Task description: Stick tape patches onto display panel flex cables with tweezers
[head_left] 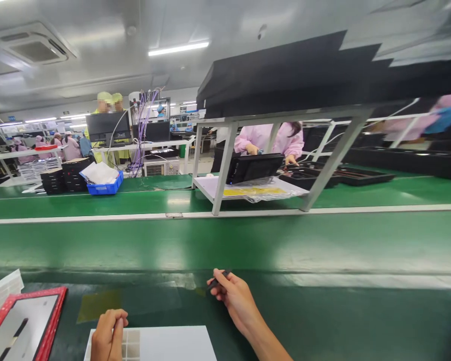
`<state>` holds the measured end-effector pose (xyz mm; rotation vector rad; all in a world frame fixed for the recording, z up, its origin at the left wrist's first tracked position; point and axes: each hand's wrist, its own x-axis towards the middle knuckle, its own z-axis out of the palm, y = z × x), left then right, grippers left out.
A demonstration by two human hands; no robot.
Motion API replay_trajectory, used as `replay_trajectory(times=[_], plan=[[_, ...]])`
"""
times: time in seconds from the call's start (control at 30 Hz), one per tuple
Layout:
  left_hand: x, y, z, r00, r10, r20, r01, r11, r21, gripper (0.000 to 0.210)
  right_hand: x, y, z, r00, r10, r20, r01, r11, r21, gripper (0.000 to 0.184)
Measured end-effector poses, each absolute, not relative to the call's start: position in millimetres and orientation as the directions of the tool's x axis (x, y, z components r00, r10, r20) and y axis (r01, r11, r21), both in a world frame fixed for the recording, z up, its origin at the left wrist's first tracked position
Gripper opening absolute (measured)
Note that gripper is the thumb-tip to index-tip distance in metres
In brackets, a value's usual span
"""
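Observation:
My right hand (236, 301) is raised over the dark green work surface, its thumb and fingers closed round a short slim black tool (218, 282) whose exact kind I cannot make out. At the lower left, my left hand (108, 333) is above the left end of a white panel (176, 343), with thumb and fingers pressed together. Whatever those fingers may pinch is hidden. A sheet of pale square pads (131, 343) lies on the panel beside that hand. Behind the left hand, a translucent yellow film (99, 305) lies flat on the surface.
A red-edged tray (58, 313) holding a grey plate is at the far left. Across the green belt (135, 245) stands a white-legged rack (225, 173) with a black screen (257, 168). Beyond it, a co-worker (266, 138) handles things. A blue bin (105, 188) stands at left.

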<state>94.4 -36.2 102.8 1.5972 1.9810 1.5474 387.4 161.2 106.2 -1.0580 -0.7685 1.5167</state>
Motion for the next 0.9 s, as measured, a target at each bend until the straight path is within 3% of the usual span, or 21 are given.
replay_trajectory(times=[0.17, 0.9], plan=[[86.5, -38.2, 102.7, -0.328, 0.831, 0.449, 0.686, -0.118, 0.718, 0.03, 389.4, 159.6, 106.1, -0.028, 0.971, -0.239, -0.411, -0.229, -0.882, 0.077], [93.1, -41.1, 108.6, -0.335, 0.839, 0.429, 0.688, -0.093, 0.72, 0.031, 391.3, 159.5, 101.6, -0.022, 0.967, -0.252, -0.408, -0.239, -0.881, 0.074]])
